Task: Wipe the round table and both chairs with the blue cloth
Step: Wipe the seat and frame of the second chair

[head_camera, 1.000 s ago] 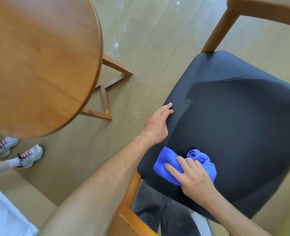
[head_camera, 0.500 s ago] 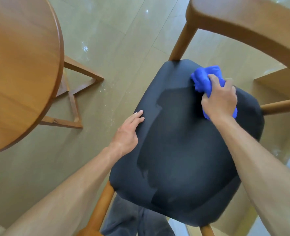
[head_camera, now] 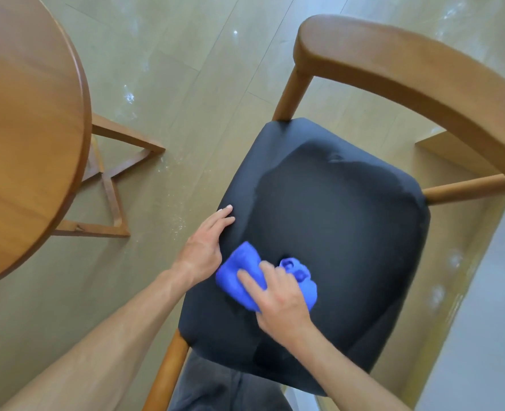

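- Blue, soft and bunched into lumpy folds, the cloth (head_camera: 239, 272) is lying on the near left part of the chair seat (head_camera: 334, 232).
- The right hand (head_camera: 280, 301) is pressing down on it, fingers spread fairly straight over the crumpled fabric; the view is too blurred to tell whether any finger is curling round a fold.
- The left hand (head_camera: 205, 247) is resting flat on the seat's left edge, just beside the cloth, fingers straight and together, holding nothing.
- The seat is showing as a matte black padded cushion with rounded corners and a darker patch across its middle.
- A smooth curved wooden backrest (head_camera: 408, 63) is arching over it on round legs.
- The round table (head_camera: 23, 129), warm plank-grained wood, is standing to the left on pale plank flooring (head_camera: 186, 84).
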